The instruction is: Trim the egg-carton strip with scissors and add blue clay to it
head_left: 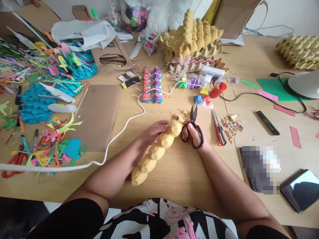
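A yellow egg-carton strip [157,152] with several rounded bumps lies slantwise over the wooden table, its upper end held by my left hand [156,131]. The fingers there are partly hidden behind the strip. In my right hand [193,134] are black-handled scissors [193,115], their blades slightly apart and pointing away from me, just right of the strip's upper end. Small yellow carton scraps [178,117] lie just beyond the strip. Farther back stand two painted carton strips, one red and blue [146,84], one purple and blue [157,84], with pins sticking out.
A red utility knife [219,129] lies right of my right hand, beside a pile of shavings [231,127]. A white cable [119,134] crosses the left side. Stacked egg trays [194,39], a red cup [217,89] and cardboard [97,116] surround the work area. Paper scraps [57,142] lie left.
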The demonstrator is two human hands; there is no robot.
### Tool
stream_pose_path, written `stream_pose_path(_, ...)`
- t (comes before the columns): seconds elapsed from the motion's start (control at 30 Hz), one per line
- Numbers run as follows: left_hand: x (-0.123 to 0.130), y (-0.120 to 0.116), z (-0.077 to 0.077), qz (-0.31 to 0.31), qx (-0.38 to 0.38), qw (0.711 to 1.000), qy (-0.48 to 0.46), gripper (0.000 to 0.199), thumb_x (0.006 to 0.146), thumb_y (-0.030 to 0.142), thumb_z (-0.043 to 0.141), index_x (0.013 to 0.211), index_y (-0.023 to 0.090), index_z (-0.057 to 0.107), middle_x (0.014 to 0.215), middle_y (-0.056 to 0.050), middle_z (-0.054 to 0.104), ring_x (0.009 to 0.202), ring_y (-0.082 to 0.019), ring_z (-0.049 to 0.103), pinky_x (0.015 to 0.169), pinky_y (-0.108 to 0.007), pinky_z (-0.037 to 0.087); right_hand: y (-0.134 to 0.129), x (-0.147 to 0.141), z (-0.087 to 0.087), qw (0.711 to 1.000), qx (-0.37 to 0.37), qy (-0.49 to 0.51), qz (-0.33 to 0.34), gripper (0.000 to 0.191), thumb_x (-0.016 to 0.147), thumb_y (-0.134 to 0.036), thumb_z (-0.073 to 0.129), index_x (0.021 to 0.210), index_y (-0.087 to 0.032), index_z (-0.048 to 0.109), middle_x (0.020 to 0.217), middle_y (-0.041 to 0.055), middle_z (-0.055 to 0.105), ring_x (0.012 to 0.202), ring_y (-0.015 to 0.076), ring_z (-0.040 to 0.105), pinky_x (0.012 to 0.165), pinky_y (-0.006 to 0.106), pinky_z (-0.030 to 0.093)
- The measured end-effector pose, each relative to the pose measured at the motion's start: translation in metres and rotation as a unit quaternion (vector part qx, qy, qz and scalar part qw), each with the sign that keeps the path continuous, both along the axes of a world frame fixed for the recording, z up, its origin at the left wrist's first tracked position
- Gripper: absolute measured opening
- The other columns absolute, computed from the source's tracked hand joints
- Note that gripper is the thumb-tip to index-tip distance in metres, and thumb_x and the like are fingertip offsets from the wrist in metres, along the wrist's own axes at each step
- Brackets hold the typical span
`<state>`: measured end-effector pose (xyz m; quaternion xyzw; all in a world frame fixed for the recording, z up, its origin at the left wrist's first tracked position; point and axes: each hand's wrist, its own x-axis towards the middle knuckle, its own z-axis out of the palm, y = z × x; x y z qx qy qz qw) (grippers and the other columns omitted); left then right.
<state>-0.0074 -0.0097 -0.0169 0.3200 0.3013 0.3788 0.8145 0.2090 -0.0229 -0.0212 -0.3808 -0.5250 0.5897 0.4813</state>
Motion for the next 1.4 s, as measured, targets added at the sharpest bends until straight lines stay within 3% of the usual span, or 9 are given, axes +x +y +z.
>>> stream_pose_path(0.17, 0.0, 0.002, 0.005, 0.034, -0.046, 0.998, -0.019, 0.031, 0.072, 0.044, 0.097, 0.081, 0.024, 0.074, 0.067, -0.006, 0.069, 0.053, -0.017, 0.064, 0.047, -0.026, 0.046, -0.003, 0.001, 0.001, 0.998, 0.024, -0.062, 0.01, 0.048, 0.099, -0.071, 0.069, 0.103, -0.024, 0.065, 0.064, -0.0046, 0.057, 0.06, 0.0159, 0.059, 0.058, 0.031, 0.047)
stream_pose_path(0.33, -0.005, 0.007, -0.001, 0.041, -0.136, 0.989, -0.025, 0.023, 0.088, 0.05, 0.083, 0.092, 0.03, 0.075, 0.059, 0.0, 0.061, 0.047, -0.02, 0.064, 0.042, -0.028, 0.045, -0.004, 0.002, -0.003, 0.999, 0.013, -0.039, 0.014, 0.045, 0.101, -0.069, 0.067, 0.108, -0.025, 0.065, 0.066, -0.0049, 0.056, 0.061, 0.0161, 0.058, 0.059, 0.032, 0.049)
stream_pose_path(0.47, -0.01, 0.007, -0.003, 0.072, -0.178, 0.981, -0.026, 0.016, 0.081, 0.036, 0.086, 0.081, 0.027, 0.073, 0.066, -0.003, 0.068, 0.049, -0.015, 0.06, 0.041, -0.023, 0.039, -0.006, 0.001, 0.004, 0.997, 0.021, -0.07, 0.03, 0.046, 0.101, -0.07, 0.067, 0.105, -0.025, 0.064, 0.066, -0.0048, 0.055, 0.06, 0.0157, 0.057, 0.059, 0.032, 0.047)
stream_pose_path(0.6, -0.009, 0.004, 0.003, 0.113, -0.164, 0.977, -0.069, 0.021, 0.077, 0.033, 0.086, 0.07, 0.025, 0.068, 0.071, -0.005, 0.067, 0.057, -0.015, 0.061, 0.042, -0.022, 0.04, -0.011, -0.002, 0.014, 0.99, 0.053, -0.125, 0.038, 0.044, 0.097, -0.069, 0.072, 0.1, -0.025, 0.064, 0.07, -0.0031, 0.057, 0.062, 0.0157, 0.053, 0.06, 0.032, 0.043)
stream_pose_path(0.73, -0.005, 0.002, 0.008, 0.11, -0.153, 0.98, -0.067, 0.031, 0.079, 0.043, 0.089, 0.069, 0.025, 0.066, 0.073, -0.006, 0.067, 0.061, -0.016, 0.063, 0.041, -0.023, 0.043, -0.013, -0.004, 0.014, 0.977, 0.099, -0.188, -0.01, 0.045, 0.093, -0.068, 0.077, 0.105, -0.025, 0.066, 0.071, -0.0035, 0.056, 0.063, 0.0154, 0.049, 0.061, 0.032, 0.04)
stream_pose_path(0.87, -0.005, 0.0, 0.009, 0.08, -0.151, 0.983, -0.063, 0.04, 0.085, 0.052, 0.084, 0.067, 0.022, 0.065, 0.069, -0.006, 0.067, 0.054, -0.015, 0.058, 0.04, -0.024, 0.042, -0.016, -0.006, 0.008, 0.93, 0.205, -0.301, -0.047, 0.045, 0.095, -0.066, 0.076, 0.112, -0.025, 0.067, 0.08, 0.0014, 0.066, 0.07, 0.0199, 0.058, 0.067, 0.035, 0.046)
stream_pose_path(1.03, -0.005, 0.0, 0.009, 0.025, -0.092, 0.993, -0.074, 0.032, 0.09, 0.041, 0.071, 0.068, 0.019, 0.066, 0.063, -0.007, 0.065, 0.049, -0.015, 0.055, 0.045, -0.026, 0.045, -0.019, -0.013, 0.005, 0.868, 0.333, -0.365, -0.049, 0.047, 0.101, -0.064, 0.066, 0.122, -0.023, 0.062, 0.103, 0.012, 0.075, 0.094, 0.0305, 0.069, 0.083, 0.043, 0.056)
stream_pose_path(1.2, -0.003, 0.0, 0.011, 0.029, -0.06, 0.997, -0.049, 0.029, 0.087, 0.037, 0.07, 0.063, 0.022, 0.062, 0.059, -0.005, 0.059, 0.048, -0.016, 0.052, 0.043, -0.027, 0.04, -0.023, -0.017, 0.004, 0.86, 0.346, -0.372, -0.041, 0.045, 0.103, -0.061, 0.064, 0.125, -0.023, 0.059, 0.102, 0.0113, 0.074, 0.091, 0.0296, 0.069, 0.081, 0.043, 0.057)
stream_pose_path(1.4, -0.003, -0.003, 0.015, 0.044, -0.06, 0.997, -0.036, 0.036, 0.088, 0.04, 0.071, 0.062, 0.022, 0.054, 0.059, -0.005, 0.055, 0.058, -0.02, 0.058, 0.059, -0.033, 0.052, -0.028, -0.023, 0.004, 0.858, 0.343, -0.379, -0.048, 0.045, 0.104, -0.062, 0.064, 0.124, -0.023, 0.058, 0.105, 0.0123, 0.075, 0.094, 0.0297, 0.07, 0.081, 0.042, 0.056)
